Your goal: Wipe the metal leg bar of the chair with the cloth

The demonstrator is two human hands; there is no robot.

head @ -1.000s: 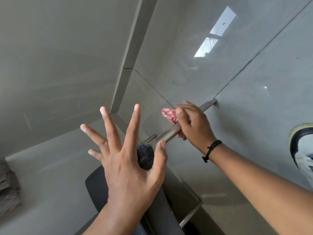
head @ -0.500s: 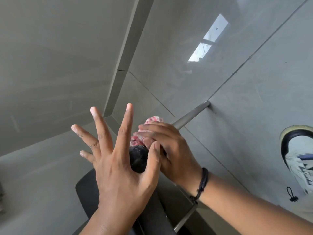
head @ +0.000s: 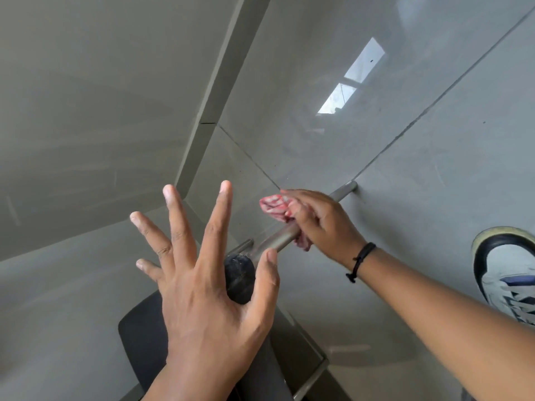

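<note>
A dark chair (head: 139, 342) sits below me, and its round metal leg bar (head: 282, 238) slants up to the right and ends on the floor near the tile joint. My right hand (head: 321, 224) is wrapped around the middle of the bar with a red and white cloth (head: 275, 208) bunched under the fingers. My left hand (head: 202, 273) has its fingers spread wide, and its palm rests on the chair's black rounded end (head: 238, 279) where the bar begins. The bar's part under my right hand is hidden.
Glossy grey floor tiles (head: 405, 140) reflect a window. A skirting strip (head: 220, 91) marks the wall to the left. A white and black shoe (head: 509, 273) stands at the right edge. A second metal chair bar (head: 311, 377) lies near the bottom centre.
My right hand with the cloth slid down the bar toward my left hand, then back up to the bar's middle. My left hand stayed spread on the chair.
</note>
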